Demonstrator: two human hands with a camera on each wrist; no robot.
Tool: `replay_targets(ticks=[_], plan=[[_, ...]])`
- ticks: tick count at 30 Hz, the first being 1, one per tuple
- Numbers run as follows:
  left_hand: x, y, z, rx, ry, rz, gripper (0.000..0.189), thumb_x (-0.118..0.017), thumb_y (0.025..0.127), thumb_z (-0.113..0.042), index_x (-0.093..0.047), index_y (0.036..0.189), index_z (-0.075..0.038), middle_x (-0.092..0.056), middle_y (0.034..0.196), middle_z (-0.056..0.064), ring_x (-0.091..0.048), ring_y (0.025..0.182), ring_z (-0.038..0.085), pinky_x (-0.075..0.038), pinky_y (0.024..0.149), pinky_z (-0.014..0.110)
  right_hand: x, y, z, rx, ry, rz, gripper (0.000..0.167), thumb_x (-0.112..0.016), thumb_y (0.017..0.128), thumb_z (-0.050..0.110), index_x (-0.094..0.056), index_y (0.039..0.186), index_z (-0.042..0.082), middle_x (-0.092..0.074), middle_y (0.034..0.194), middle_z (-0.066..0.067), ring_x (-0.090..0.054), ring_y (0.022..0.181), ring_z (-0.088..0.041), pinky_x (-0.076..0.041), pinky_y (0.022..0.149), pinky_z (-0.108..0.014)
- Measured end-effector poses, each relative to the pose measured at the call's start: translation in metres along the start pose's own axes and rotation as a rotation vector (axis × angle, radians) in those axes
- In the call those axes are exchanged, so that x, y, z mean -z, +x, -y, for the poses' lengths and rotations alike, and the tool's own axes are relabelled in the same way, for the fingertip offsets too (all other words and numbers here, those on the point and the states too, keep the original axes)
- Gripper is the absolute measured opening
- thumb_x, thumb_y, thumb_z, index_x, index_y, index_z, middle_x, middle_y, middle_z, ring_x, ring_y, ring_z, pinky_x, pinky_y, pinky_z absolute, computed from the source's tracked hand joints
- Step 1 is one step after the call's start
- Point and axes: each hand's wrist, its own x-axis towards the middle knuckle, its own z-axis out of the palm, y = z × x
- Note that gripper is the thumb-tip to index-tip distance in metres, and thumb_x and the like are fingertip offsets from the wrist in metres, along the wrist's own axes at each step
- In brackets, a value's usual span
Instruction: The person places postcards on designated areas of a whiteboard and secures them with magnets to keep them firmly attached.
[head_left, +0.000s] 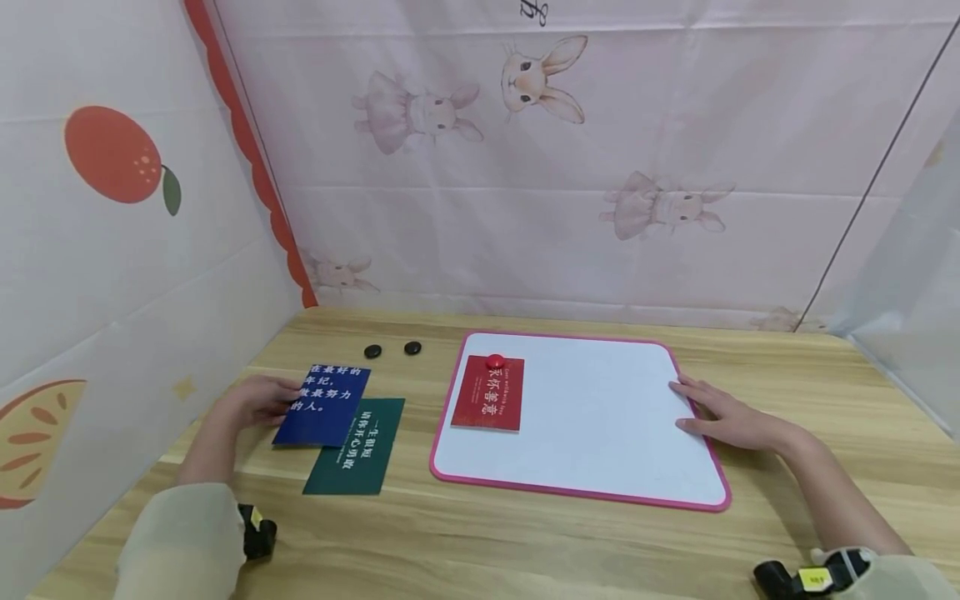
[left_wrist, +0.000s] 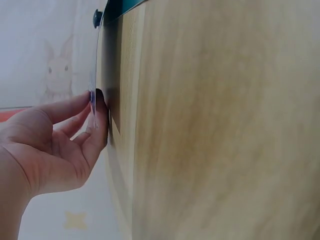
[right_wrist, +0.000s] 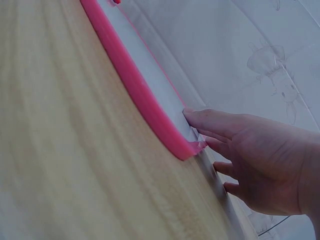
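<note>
My left hand pinches a blue card with white Chinese lettering by its left edge. In the left wrist view the thumb lies on one face of the card and fingers behind it. The blue card overlaps a green card lying on the table. To the right lies a whiteboard with a pink frame. A red card rests on its left part, with a round red magnet at the card's top edge. My right hand rests on the board's right edge, thumb and fingertips reaching onto the white surface.
Two round black magnets sit on the wooden table behind the cards. A pink curtain with printed rabbits hangs along the back. A white sheet with fruit prints stands at the left side.
</note>
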Motion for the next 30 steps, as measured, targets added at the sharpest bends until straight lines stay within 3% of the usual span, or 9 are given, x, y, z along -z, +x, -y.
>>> replay_targets(ticks=[8, 30], plan=[[0.0013, -0.0003, 0.0017, 0.016, -0.122, 0.039, 0.044, -0.048, 0.094, -0.002, -0.034, 0.134, 0.01, -0.057, 0.087, 0.005, -0.053, 0.075, 0.016, -0.052, 0.07, 0.028, 0.0018, 0.0005, 0.0011, 0.0, 0.007, 0.003, 0.071, -0.06, 0.088, 0.028, -0.025, 0.141, -0.003, -0.011, 0.144, -0.032, -0.002, 0.128, -0.052, -0.007, 0.094, -0.07], [-0.0085, -0.0028, -0.002, 0.006, -0.115, 0.033, 0.045, -0.048, 0.095, -0.007, -0.034, 0.134, 0.009, -0.056, 0.096, 0.011, -0.052, 0.079, 0.019, -0.051, 0.071, 0.027, 0.0012, -0.0005, 0.0035, 0.005, 0.005, 0.001, 0.071, -0.06, 0.088, 0.028, -0.026, 0.141, -0.004, -0.011, 0.143, -0.032, -0.003, 0.128, -0.053, -0.007, 0.094, -0.07]])
